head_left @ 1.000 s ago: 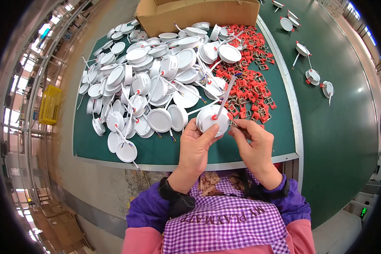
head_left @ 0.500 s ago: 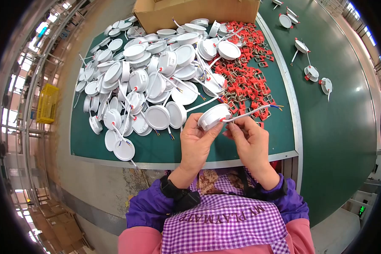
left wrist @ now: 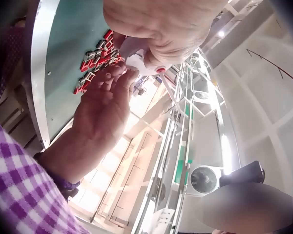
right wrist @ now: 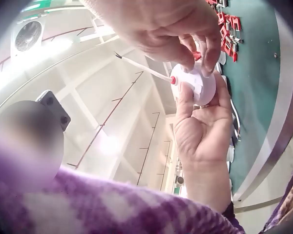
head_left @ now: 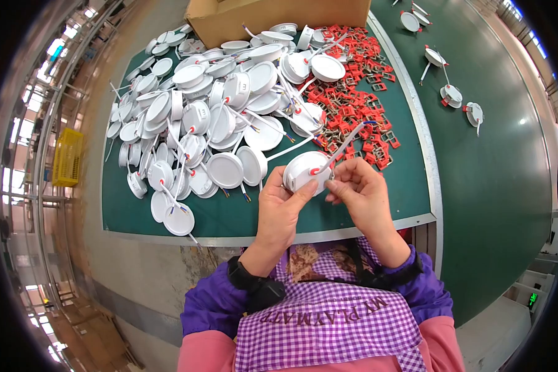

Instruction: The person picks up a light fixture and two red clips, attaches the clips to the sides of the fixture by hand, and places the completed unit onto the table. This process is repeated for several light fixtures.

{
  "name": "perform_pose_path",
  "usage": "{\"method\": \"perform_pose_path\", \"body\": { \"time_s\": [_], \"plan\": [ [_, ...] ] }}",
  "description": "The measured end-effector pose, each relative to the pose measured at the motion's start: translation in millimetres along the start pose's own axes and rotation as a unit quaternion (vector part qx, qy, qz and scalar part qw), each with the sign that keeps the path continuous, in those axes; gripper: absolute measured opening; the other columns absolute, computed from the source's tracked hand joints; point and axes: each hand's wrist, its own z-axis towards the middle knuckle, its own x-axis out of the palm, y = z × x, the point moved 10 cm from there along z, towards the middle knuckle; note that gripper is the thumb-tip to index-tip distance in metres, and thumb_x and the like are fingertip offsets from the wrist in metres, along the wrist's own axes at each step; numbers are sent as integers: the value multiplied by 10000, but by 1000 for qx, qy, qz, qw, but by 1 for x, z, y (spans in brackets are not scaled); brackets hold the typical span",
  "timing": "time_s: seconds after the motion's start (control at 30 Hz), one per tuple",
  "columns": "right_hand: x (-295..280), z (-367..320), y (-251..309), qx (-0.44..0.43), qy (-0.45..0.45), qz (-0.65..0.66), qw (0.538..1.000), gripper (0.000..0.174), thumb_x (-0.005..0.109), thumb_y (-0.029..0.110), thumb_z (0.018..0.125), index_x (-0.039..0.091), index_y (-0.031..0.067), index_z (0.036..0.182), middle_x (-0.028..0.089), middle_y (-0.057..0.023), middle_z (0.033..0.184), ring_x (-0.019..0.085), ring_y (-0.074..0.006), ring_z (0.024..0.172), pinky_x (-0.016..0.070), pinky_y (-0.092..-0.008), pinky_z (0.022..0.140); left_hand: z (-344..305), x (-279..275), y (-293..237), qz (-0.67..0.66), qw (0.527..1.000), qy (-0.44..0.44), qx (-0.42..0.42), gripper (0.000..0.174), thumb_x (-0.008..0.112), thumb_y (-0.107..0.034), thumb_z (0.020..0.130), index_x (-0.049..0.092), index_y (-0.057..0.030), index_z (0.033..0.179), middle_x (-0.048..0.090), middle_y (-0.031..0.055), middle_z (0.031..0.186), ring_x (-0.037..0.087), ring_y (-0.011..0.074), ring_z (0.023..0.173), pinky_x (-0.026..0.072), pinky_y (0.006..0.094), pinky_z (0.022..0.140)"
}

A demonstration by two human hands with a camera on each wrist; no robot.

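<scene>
My left hand (head_left: 278, 211) grips a round white downlight (head_left: 301, 170) by its rim, thumb across its back and fingers beneath. The downlight is tilted, and its white cable (head_left: 344, 147) rises from a red grommet toward the upper right. At the light's right edge my right hand (head_left: 363, 189) pinches a small red spring clip (right wrist: 198, 56), mostly hidden by the fingers. In the right wrist view the left hand (right wrist: 205, 129) holds the light from below, with the right hand (right wrist: 161, 29) over its side.
A heap of white downlights (head_left: 225, 170) with cables covers the green table (head_left: 167, 228). Red spring clips (head_left: 353, 105) lie piled right of it. A cardboard box (head_left: 273, 18) stands behind. More downlights (head_left: 451, 95) lie on the green surface (head_left: 490, 204) at right.
The downlight was tipped so its cable swung down to the right, then tipped back so the cable points up and right again. Both hands have stayed at the light.
</scene>
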Motion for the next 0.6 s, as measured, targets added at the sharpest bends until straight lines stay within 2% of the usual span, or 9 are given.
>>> {"method": "perform_pose_path", "body": {
  "time_s": [0.03,0.07,0.17,0.3,0.37,0.43,0.5,0.53,0.6],
  "plan": [
    [2,0,-2,18,18,13,1000,228,619,-6,838,501,-16,1033,623,-81,864,640,-125,676,509,-222,582,-1,-3,4,-19,1000,-10,-21,251,652,-6,831,516,-10,1042,613,72,1020,590,120,934,481,260,820],
    [2,-1,0,16,17,12,1000,228,619,-6,838,501,-16,1033,623,-81,864,640,-125,676,509,-222,582,-3,-4,1,-20,1000,-8,-20,251,652,-6,831,516,-10,1042,613,72,1020,590,120,934,481,260,820],
    [18,-15,-9,102,48,65,992,386,656,33,830,424,-30,1133,630,-116,910,651,-139,718,507,-221,598,-9,-10,-3,-28,998,0,-51,287,644,7,828,507,-3,1080,605,85,1051,588,138,965,487,273,829],
    [28,-23,-17,102,61,72,990,376,652,36,837,434,-29,1137,638,-117,923,647,-123,770,501,-219,637,-24,-25,-4,-31,996,-9,-82,318,634,7,833,496,6,1119,595,101,1089,588,157,988,486,287,851],
    [35,-23,-24,85,83,107,987,350,646,28,841,455,-29,1129,639,-112,941,648,-119,783,498,-221,630,-29,-30,-9,14,998,-2,-64,313,632,-2,839,496,6,1121,595,102,1098,590,159,987,479,295,869],
    [37,-25,-21,60,69,71,993,323,643,37,843,477,-38,1110,653,-123,932,653,-129,786,500,-236,635,-33,-33,-8,21,998,5,-65,311,633,-11,842,498,3,1122,594,101,1107,589,157,990,472,298,879],
    [38,-27,-13,31,72,-40,996,320,644,59,843,487,-44,1102,670,-132,885,657,-141,768,502,-252,640,-35,-38,-8,24,997,-7,-71,304,633,-14,844,504,0,1118,599,98,1096,585,153,997,470,293,877],
    [36,-25,-12,-10,65,-58,996,321,650,80,839,494,-43,1091,679,-139,845,661,-158,759,505,-265,644,-36,-39,-9,23,997,-6,-71,304,633,-14,844,504,0,1118,599,98,1096,585,153,997,470,293,877],
    [35,-25,-17,8,73,-60,995,306,654,95,837,510,-33,1074,679,-137,839,662,-164,741,504,-273,635,-38,-41,-5,-2,995,-5,-95,304,637,-23,845,507,-1,1119,604,98,1081,585,153,993,469,292,877]
  ]
}}
